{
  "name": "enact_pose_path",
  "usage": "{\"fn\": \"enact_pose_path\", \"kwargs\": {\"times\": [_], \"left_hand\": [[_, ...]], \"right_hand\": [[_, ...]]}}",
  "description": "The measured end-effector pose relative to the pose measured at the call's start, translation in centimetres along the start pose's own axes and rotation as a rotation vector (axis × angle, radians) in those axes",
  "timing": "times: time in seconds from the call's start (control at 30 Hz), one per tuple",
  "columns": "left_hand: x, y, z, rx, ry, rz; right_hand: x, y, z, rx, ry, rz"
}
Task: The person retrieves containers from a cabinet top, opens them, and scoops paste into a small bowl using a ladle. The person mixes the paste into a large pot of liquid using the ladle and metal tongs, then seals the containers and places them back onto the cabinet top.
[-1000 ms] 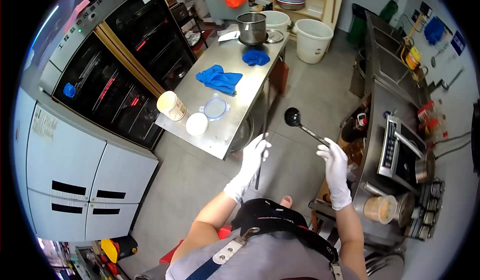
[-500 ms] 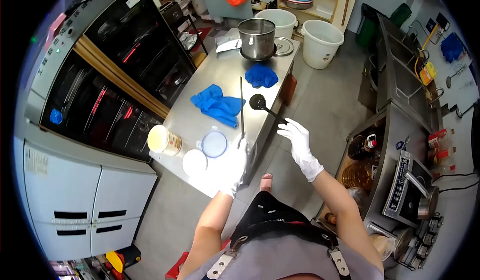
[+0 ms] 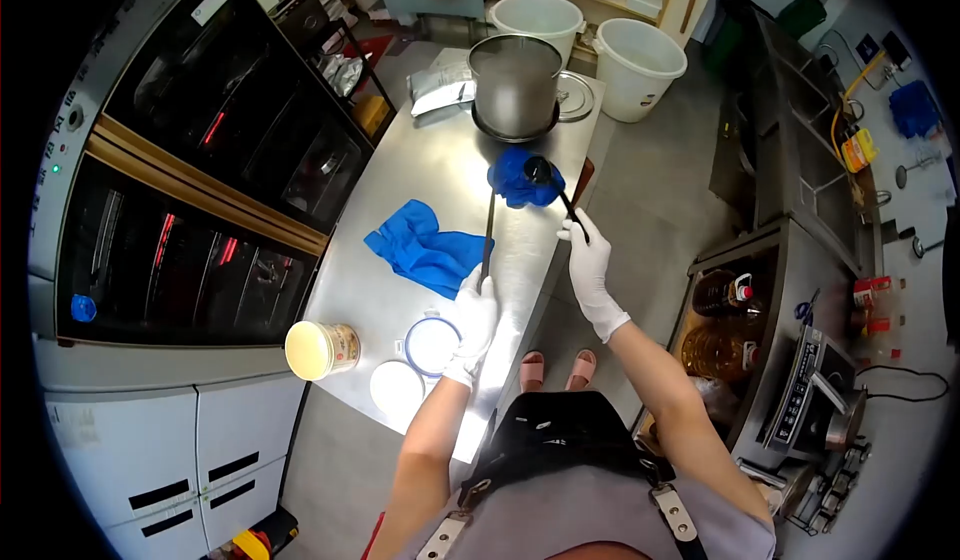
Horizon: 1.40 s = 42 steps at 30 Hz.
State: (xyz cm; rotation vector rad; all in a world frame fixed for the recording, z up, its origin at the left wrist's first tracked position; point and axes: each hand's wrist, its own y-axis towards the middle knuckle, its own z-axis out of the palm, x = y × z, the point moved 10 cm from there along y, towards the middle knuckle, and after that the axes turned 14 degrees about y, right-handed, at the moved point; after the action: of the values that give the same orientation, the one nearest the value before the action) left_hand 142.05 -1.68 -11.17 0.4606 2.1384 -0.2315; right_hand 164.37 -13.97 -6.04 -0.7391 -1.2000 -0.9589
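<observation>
In my white-gloved right hand is the handle of a black ladle. Its bowl is raised in front of a bunched blue cloth at the table's right side. My left hand, gloved too, is closed around a long, thin dark stick pointing away from me; I cannot tell if it is one chopstick or a pair. Left of it lies a spread blue cloth. Beyond the bunched cloth stands a tall steel pot on a dark round base.
The steel table also bears a yellowish tub, a round clear container, a white lid, a silvery bag and a metal lid. White buckets stand behind. Glass-door ovens line the left, a counter the right.
My right hand has carried the ladle forward, and its bowl now overlaps the bunched cloth in view. My left hand still holds the stick. The whole view has shifted closer to the table.
</observation>
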Motion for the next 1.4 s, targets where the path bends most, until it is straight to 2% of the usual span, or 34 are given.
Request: {"fn": "enact_pose_path", "kwargs": {"times": [0.1,0.17,0.3,0.37,0.43,0.53,0.67,0.73,0.8,0.83,0.87,0.9,0.93,1.0,1.13,1.17,1.2,1.27,1.3,1.33,1.37,1.4], "left_hand": [[-1.7,0.8,0.1,-0.090,0.334,0.161],[-1.5,1.8,1.2,-0.055,0.458,0.147],[-0.8,2.6,3.0,-0.038,0.631,0.172],[0.1,3.0,4.0,0.005,0.767,0.133],[0.1,2.9,4.4,-0.026,0.878,0.181],[-0.7,2.7,4.2,-0.033,0.948,0.197],[-1.8,2.7,3.9,-0.081,0.922,0.279],[-1.4,2.9,3.8,-0.038,0.942,0.258],[-3.3,2.2,2.8,-0.055,0.817,0.405],[-4.3,2.0,2.3,0.017,0.703,0.361],[-5.7,1.3,1.6,-0.022,0.588,0.434],[-7.5,0.7,0.8,0.003,0.438,0.473],[-7.8,0.1,0.3,-0.063,0.470,0.534],[-9.0,-1.5,-0.8,-0.061,0.420,0.640],[-11.2,-5.6,0.1,0.066,0.341,0.717],[-11.9,-7.2,0.9,0.059,0.344,0.789],[-12.0,-8.5,2.4,0.178,0.308,0.711],[-12.7,-11.7,5.8,0.280,0.328,0.805],[-15.4,-14.7,7.6,0.430,0.348,0.777],[-16.5,-16.8,9.6,0.494,0.323,0.851],[-17.5,-19.2,11.6,0.603,0.313,0.889],[-18.6,-21.9,13.6,0.707,0.303,0.923]], "right_hand": [[1.5,0.1,2.6,0.104,-0.384,-0.405],[2.1,-1.1,4.9,0.186,-0.625,-0.680],[-3.6,-2.5,7.5,0.398,-1.055,-0.768],[-6.4,-3.2,8.0,0.468,-1.138,-0.664],[-8.8,-3.9,8.3,0.546,-1.210,-0.529],[-10.0,-4.4,8.9,0.553,-1.248,-0.413],[-7.9,-4.4,8.7,0.449,-1.049,-0.384],[-5.8,-4.8,7.5,0.428,-0.971,-0.315],[-3.5,-5.9,5.9,0.531,-0.912,-0.253],[-3.4,-6.5,3.6,0.504,-0.820,-0.276],[-3.4,-7.5,1.1,0.465,-0.738,-0.305],[-3.4,-8.6,-1.5,0.400,-0.772,-0.240],[-3.3,-9.9,-4.2,0.339,-0.794,-0.172],[-3.9,-12.9,-9.5,0.290,-0.797,-0.130],[-3.0,-18.1,-21.1,0.093,-0.785,0.125],[-1.1,-19.8,-24.3,0.004,-0.786,0.109],[1.1,-21.4,-27.6,-0.044,-0.803,0.180],[7.5,-25.8,-35.4,-0.435,-0.830,-0.031],[12.9,-28.5,-38.6,-0.628,-0.986,-0.110],[14.2,-30.8,-43.5,-0.730,-1.008,0.065],[17.4,-33.7,-47.9,-0.876,-1.050,0.091],[22.1,-37.1,-49.9,-1.029,-1.226,-0.045]]}}
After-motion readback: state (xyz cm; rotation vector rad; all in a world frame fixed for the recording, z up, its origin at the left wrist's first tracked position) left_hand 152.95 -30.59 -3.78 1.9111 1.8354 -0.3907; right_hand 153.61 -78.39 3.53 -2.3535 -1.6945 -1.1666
